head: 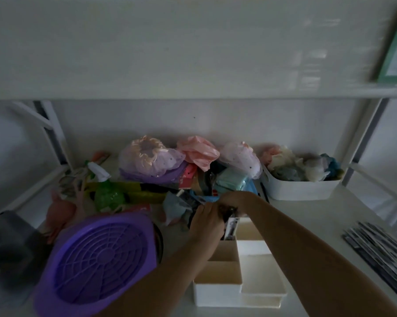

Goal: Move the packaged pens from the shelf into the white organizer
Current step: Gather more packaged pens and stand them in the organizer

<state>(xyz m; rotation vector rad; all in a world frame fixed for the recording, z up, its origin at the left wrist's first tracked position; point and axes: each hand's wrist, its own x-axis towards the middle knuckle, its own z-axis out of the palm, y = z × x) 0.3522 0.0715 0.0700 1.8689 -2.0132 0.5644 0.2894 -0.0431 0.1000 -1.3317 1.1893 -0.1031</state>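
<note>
Packaged pens in a glossy dark-and-white pack (230,226): my left hand (205,221) and right hand (230,200) pinch them over the white plastic compartmented organizer (218,291), 12 o'clock end. Step: insertion. Next: lower, release.

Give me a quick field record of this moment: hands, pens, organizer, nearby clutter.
left hand: at the far end of the white organizer, closed around something dark
right hand: beside the left, fingers meeting it over the same spot
packaged pens: one pack visible, standing in the organizer's far compartment
near compartments: nothing visible in them
left of organizer: purple basket, green spray bottle
right rear: white bin full of bags
lighting: dim, grip details unclear
</note>
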